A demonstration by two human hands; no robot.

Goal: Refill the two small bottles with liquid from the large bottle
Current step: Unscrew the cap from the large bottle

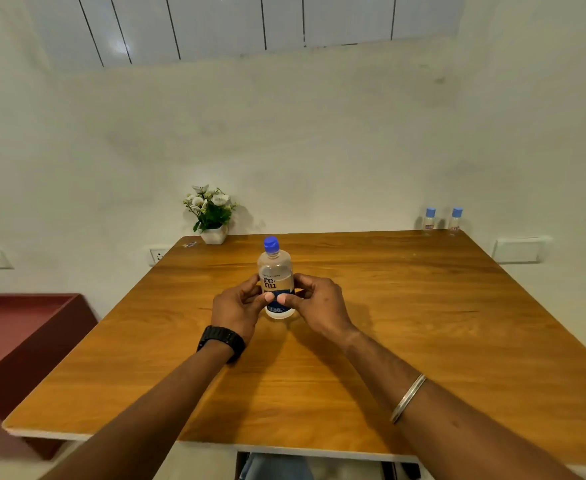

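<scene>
Large clear plastic bottle with a blue screw cap and a blue-and-white label stands upright near the middle of the wooden table, clasped low on its body from both sides. The left hand, a black watch at its wrist, curls round the bottle's left flank with the thumb across the label; the right hand, its forearm banded by a thin metal bangle, grips the opposite flank, thumb tip nearly meeting the other thumb.

By my reading the task is at its very start: the big bottle is gathered in, its cap on, nothing poured. The next move probably calls for one hand to steady the body while the other goes up to twist off the cap.

Outward from the hands, the two small clear bottles with pale blue caps stand side by side at the far right corner, well apart from the hands, both capped. A white pot of white flowers sits at the far left edge.
</scene>
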